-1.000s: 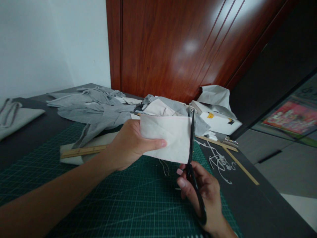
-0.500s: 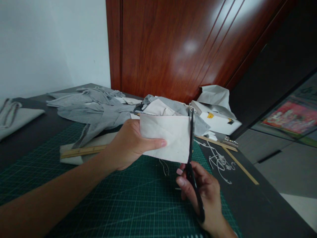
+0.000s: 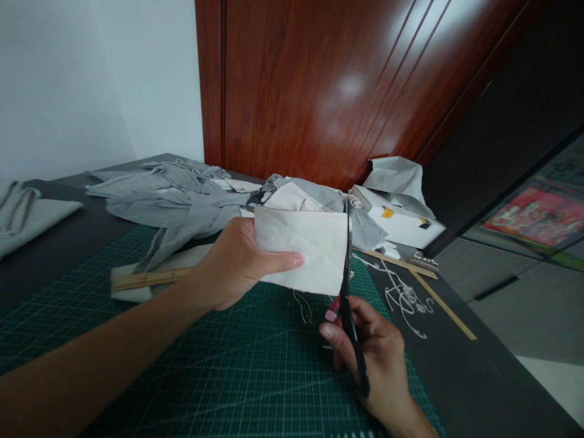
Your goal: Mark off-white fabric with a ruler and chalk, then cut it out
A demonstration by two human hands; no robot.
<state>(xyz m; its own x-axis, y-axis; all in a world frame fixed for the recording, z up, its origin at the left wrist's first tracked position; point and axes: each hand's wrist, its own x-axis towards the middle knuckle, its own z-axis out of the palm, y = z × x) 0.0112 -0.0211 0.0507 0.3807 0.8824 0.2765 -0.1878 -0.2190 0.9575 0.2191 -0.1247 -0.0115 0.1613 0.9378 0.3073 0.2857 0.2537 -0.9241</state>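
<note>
My left hand (image 3: 244, 261) pinches a white piece of fabric (image 3: 314, 249) by its left side, thumb on the near face. The piece is held up above the green cutting mat (image 3: 237, 371). In my right hand (image 3: 376, 353) is a pair of black-handled scissors (image 3: 347, 304), pointing upward. Their blades run along the right edge of the fabric and look nearly closed. My fingers behind the fabric are hidden.
Grey cloth pieces (image 3: 168, 194) lie heaped at the back left, with folded fabric (image 3: 41, 219) farther left. A white box (image 3: 401, 219), wooden strips (image 3: 442, 304) and tangled white cord (image 3: 406, 298) are on the right. Another strip (image 3: 150, 278) rests on cloth at left.
The scissors have shifted slightly left and their blades look closer together. The fabric and my left hand have moved a little left and up.
</note>
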